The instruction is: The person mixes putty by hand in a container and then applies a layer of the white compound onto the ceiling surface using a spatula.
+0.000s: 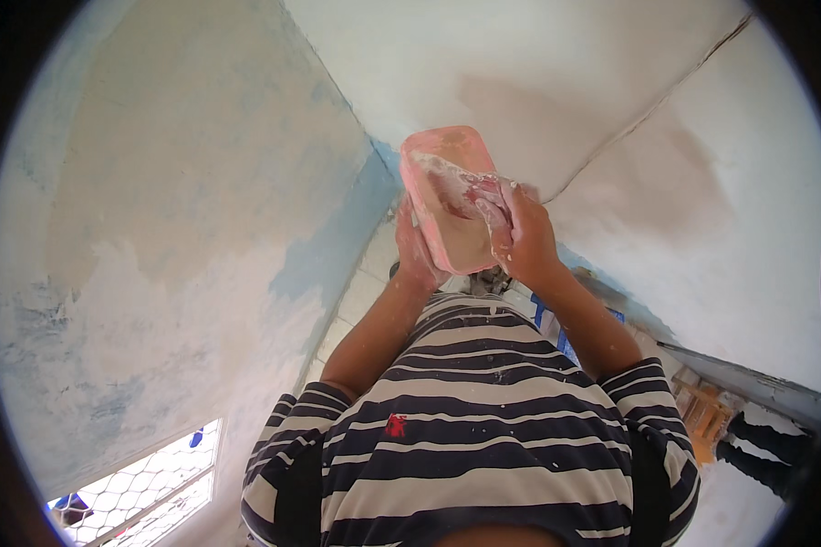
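A pink plastic tub with rounded corners is tilted in front of my chest, smeared inside with pale wall putty. My left hand grips its side and lower edge from the left. In my right hand is a flat scraper, coated with wet white putty and showing reddish patches. Its blade lies across the tub's opening; its handle is hidden in my fingers. White putty also covers the fingers of my right hand.
Patchy blue and white plaster marks the left wall. The wall ahead has damp-looking patches and a long crack. A meshed window is lower left. At lower right are a wooden item and a person's dark-clad legs.
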`<state>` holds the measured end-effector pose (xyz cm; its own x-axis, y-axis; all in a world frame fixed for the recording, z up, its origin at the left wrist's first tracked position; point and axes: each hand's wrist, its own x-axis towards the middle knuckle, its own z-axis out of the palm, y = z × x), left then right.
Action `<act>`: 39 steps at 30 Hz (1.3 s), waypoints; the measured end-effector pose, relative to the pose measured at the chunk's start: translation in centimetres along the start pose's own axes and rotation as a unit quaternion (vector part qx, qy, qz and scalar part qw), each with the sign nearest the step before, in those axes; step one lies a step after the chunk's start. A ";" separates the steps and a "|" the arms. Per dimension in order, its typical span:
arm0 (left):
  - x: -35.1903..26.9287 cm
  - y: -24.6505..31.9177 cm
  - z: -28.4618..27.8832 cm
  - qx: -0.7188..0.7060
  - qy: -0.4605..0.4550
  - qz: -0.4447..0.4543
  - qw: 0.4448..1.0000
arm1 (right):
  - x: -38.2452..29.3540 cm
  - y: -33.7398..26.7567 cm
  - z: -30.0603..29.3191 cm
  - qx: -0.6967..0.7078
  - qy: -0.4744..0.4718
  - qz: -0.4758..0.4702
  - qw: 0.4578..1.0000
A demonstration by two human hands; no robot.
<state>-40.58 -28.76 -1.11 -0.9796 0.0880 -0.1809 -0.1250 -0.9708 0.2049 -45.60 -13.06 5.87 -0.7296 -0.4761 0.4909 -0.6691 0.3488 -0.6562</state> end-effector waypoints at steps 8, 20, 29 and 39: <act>-0.3 0.2 0.1 0.027 0.004 0.003 1.000 | 0.1 -0.1 -0.3 -0.045 0.037 -0.045 0.997; -0.9 0.0 1.3 0.001 0.005 0.031 1.000 | 0.5 -0.6 -1.4 0.029 0.126 -0.087 0.988; -0.6 0.1 0.7 0.009 0.023 0.029 0.999 | 0.1 -1.5 -1.3 0.080 0.113 0.036 0.990; -0.4 0.2 1.0 0.039 0.017 0.017 0.999 | 0.2 0.1 -1.3 0.048 0.102 -0.030 0.993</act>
<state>-40.32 -28.76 -0.04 -0.9776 0.0468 -0.2050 -0.1055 -0.9525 0.2856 -45.95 -12.03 6.68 -0.7087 -0.3169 0.6304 -0.7030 0.2417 -0.6688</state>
